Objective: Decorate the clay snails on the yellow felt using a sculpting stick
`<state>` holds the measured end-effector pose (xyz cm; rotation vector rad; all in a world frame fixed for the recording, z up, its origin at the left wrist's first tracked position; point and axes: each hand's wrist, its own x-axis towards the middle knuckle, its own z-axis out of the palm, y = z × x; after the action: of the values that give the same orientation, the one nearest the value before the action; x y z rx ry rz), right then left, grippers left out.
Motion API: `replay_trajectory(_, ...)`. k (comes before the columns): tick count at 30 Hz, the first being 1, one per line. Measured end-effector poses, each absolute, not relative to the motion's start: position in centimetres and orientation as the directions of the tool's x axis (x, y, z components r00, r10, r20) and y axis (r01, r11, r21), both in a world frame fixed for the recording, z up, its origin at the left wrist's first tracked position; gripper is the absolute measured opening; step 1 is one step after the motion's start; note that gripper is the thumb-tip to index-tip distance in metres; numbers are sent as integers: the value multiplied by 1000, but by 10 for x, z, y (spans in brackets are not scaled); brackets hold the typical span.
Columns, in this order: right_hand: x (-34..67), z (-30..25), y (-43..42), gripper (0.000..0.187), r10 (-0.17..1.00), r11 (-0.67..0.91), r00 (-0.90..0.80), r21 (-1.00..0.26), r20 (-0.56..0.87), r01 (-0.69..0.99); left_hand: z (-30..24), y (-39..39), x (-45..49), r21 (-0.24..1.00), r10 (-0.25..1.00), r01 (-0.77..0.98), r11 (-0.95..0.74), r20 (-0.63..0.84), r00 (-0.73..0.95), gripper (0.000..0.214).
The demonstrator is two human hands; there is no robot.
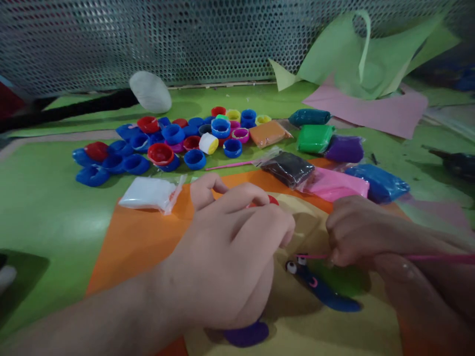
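My left hand is curled in the middle of the view, its fingers closed round a small red piece that mostly hides behind them. My right hand pinches a thin pink stick whose tip points left at a blue clay figure with white eyes, lying on yellow paper. A purple clay lump peeks out under my left wrist. Orange paper lies beneath the yellow sheet.
Several blue, red and other coloured bottle caps sit heaped behind the orange sheet. Bagged clay blocks lie around: white, orange, green, purple, dark brown, pink, blue. Green and pink paper lean on a perforated metal wall.
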<state>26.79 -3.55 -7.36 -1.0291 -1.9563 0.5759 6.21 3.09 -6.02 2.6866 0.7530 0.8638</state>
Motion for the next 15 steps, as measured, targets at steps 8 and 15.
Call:
replay_trajectory(8,265,-78,-37,13,816,560,-199,-659,542,502,-60,31,63,341,526,403,-849,485,698,19)
replay_trajectory(15,256,-81,-41,22,835,521,-125,-698,536,490,-60,31,63,341,528,404,-849,490,694,19)
